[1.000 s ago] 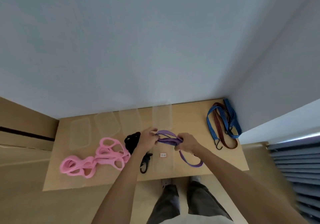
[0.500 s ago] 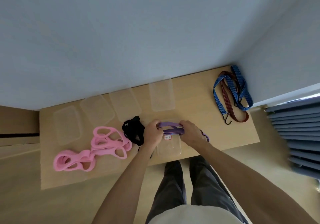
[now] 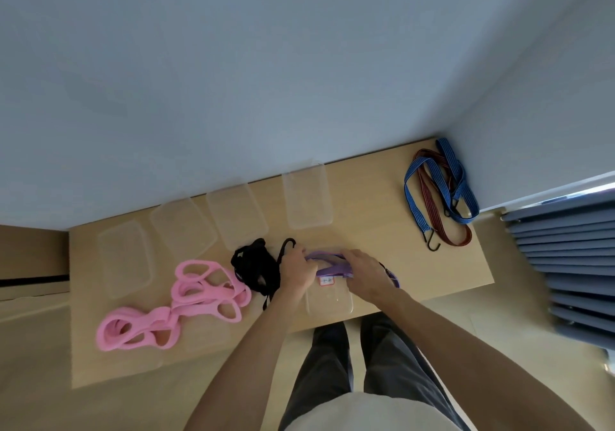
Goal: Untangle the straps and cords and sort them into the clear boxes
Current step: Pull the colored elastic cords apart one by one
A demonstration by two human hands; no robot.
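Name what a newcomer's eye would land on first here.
Probably the pink loops sprawled at the table's left. Next, both hands, left and right, holding a purple strap over a clear box at the near edge. Blue and red hooked cords lie far right.

Looks like a plain office or study room: bare pale-blue walls point(image 3: 266, 81) meeting in a corner, a light wooden tabletop point(image 3: 382, 204) pushed against them, matching wood flooring point(image 3: 33, 380), and grey-blue slatted blinds point(image 3: 572, 264) at the right edge.
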